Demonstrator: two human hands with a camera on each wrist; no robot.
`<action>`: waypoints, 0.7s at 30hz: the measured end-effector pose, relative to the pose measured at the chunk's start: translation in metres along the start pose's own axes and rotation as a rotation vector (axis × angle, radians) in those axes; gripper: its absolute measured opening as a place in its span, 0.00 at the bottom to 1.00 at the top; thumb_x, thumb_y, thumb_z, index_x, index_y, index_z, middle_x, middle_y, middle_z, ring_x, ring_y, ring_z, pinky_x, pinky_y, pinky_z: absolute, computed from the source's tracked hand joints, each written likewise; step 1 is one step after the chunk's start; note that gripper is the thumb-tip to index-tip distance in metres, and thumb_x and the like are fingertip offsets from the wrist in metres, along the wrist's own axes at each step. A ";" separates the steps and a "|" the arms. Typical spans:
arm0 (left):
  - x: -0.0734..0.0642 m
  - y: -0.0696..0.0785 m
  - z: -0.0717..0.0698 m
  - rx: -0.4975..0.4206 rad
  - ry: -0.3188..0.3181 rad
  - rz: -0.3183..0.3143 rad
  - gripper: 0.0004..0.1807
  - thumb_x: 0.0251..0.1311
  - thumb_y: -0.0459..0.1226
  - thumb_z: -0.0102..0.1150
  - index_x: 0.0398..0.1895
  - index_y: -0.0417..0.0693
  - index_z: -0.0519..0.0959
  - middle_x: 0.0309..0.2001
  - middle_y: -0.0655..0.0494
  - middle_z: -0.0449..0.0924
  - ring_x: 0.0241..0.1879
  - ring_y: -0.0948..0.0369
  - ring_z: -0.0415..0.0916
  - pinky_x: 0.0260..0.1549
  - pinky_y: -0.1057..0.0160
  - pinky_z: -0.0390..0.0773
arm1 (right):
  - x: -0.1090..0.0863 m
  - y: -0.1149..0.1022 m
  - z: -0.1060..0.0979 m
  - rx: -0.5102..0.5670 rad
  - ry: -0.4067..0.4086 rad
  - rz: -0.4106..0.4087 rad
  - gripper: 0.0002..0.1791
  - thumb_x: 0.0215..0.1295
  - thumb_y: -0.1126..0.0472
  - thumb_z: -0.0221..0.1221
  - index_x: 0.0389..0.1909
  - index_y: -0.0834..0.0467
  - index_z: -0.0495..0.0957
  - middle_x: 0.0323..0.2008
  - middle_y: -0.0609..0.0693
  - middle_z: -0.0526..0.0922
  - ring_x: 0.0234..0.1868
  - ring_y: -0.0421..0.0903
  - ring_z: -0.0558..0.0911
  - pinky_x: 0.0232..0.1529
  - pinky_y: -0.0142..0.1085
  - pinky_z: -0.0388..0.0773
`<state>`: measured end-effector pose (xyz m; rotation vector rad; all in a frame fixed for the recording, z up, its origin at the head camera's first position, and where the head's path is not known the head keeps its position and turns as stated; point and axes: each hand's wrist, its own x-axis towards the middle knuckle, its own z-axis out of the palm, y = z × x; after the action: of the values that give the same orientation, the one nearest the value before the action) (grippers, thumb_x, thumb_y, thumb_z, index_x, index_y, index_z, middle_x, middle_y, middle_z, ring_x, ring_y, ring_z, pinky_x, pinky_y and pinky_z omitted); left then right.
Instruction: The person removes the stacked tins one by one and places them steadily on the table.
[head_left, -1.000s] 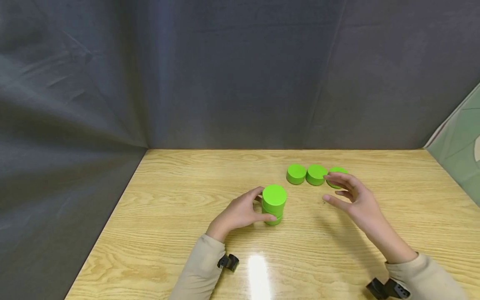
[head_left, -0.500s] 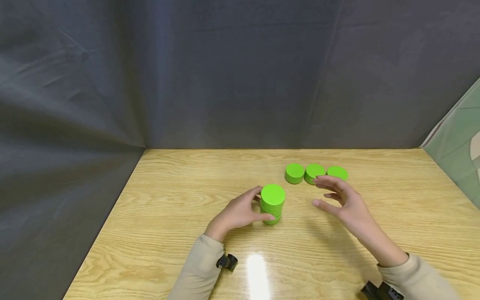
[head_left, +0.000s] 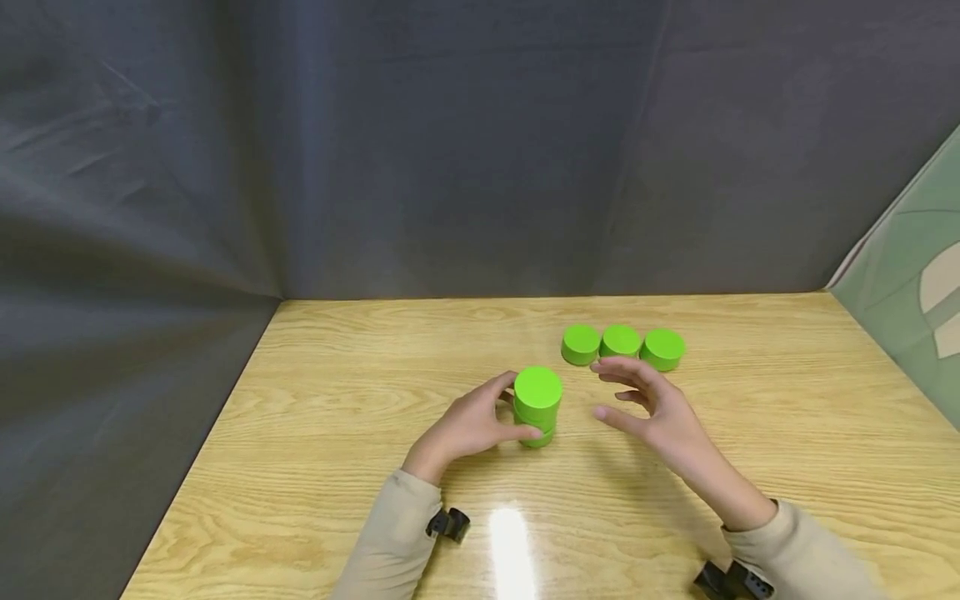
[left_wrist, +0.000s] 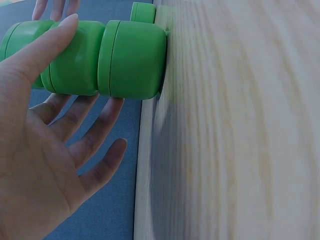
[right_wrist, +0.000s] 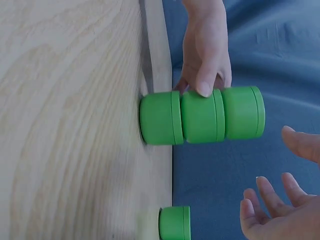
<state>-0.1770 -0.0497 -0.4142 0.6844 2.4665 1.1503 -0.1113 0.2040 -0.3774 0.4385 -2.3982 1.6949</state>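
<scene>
Three small green lidded jars stand stacked on the wooden table, their stack rising beside my left hand. The thumb and fingers of that hand curl round the stack, the thumb lying across the near side of the middle jar. The bottom jar sits on the tabletop. To the right of the stack hovers my right hand, holding nothing, with its fingers spread from the thumb and facing the stack. A gap shows between its fingertips and the top jar.
Behind the right hand, three more green jars form a row: a left one, a middle one and a right one. A dark cloth hangs along the back and left edges of the table.
My right hand has moved left toward the stack, uncovering the rightmost jar of the row. The left hand keeps its hold on the stack. The head view has shifted slightly.
</scene>
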 end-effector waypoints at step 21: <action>0.000 -0.001 0.000 -0.011 -0.007 -0.002 0.39 0.52 0.56 0.72 0.67 0.64 0.68 0.55 0.65 0.76 0.56 0.59 0.73 0.53 0.47 0.74 | 0.006 0.002 0.024 0.070 -0.009 0.072 0.29 0.59 0.72 0.67 0.62 0.67 0.70 0.59 0.62 0.77 0.57 0.38 0.75 0.51 0.28 0.73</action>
<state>-0.1772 -0.0503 -0.4144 0.6821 2.4527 1.1575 -0.1169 0.1816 -0.3853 0.3739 -2.3946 1.8153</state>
